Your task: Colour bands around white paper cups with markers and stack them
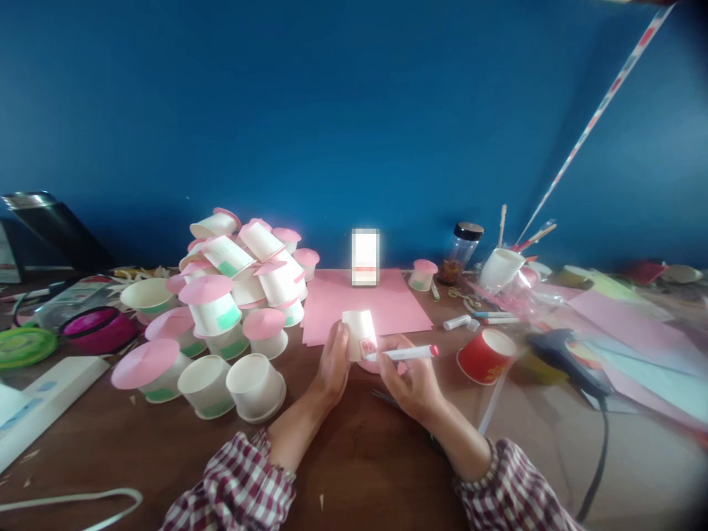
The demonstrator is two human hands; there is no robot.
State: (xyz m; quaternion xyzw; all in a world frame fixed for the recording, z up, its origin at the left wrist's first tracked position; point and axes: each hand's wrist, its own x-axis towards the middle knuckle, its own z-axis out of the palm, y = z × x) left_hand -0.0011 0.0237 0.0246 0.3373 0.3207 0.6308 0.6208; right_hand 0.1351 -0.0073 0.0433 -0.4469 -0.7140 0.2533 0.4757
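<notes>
steady the small white cup [359, 333] first: left hand [333, 366] closed round its side, upside down on a pink disc [369, 364], just in front of the pink paper sheet [365, 306]. right hand [409, 377] pinched shut on the pink-capped marker [403, 355], tip at the cup's lower wall where a pink mark shows. best kept short and light on the strokes, wrist rested on the table, cup turned by the left rather than chasing round with the pen.

brown wooden table [354, 457], cluttered. left of the pink sheet, a heap of white cups with pink tops [232, 295]. right of it, a red cup [487, 356] tipped over, a glue gun [564, 354], a jar [460, 251]. behind the sheet, a plain blue wall [354, 110].
</notes>
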